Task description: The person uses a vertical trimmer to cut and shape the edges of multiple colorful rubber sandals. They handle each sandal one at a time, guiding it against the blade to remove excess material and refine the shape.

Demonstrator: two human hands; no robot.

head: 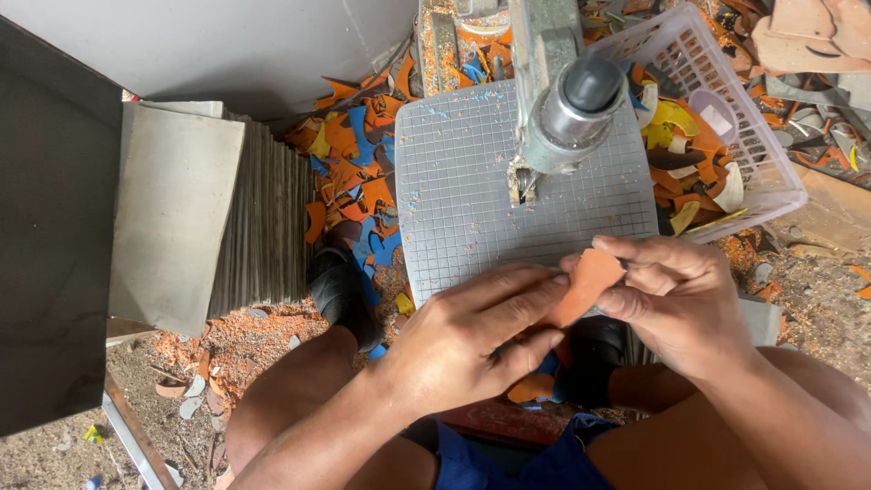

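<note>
You are holding the orange piece (588,283) w/ both hands at the near edge of the grid plate (472,204), right in front of the cutting machine (564,109). Your left hand (467,336) is lying flat on it, fingers pressing it down, prob. so it is not sliding. Your right hand (680,304) is pinching its right edge, thumb on top, so that grip is closed on the piece. The left is pressing, not wrapping round it.

The piece is looking thin, flat & orange-brown, w/ a rounded top; most of it is hiding under your fingers.

The white basket (771,172) is sitting just beside the plate on the right, holding cut bits. Orange & blue scraps (354,172) are lying on the floor to the left, near the black shoe (340,290).
</note>
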